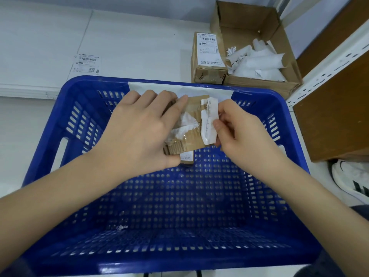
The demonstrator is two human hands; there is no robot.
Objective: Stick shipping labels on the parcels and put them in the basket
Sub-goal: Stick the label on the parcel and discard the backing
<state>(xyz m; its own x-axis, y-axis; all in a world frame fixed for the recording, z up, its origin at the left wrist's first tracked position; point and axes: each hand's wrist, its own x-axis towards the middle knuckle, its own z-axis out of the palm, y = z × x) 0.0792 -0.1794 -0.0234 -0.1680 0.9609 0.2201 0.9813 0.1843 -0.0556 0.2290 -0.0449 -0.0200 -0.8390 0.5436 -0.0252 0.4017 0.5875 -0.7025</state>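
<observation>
White floor under blue basket (50,124). Small cardboard parcel (191,124) held above basket. Left hand (137,134) grips parcel, fingers curled over top, steadying it. Right hand (239,132) fingers pinch curled white label strip (208,120) at parcel's edge, likely peeling. Labelled parcel (207,56), box of backing scraps (259,56) beyond; loose label (86,62) far left.
</observation>
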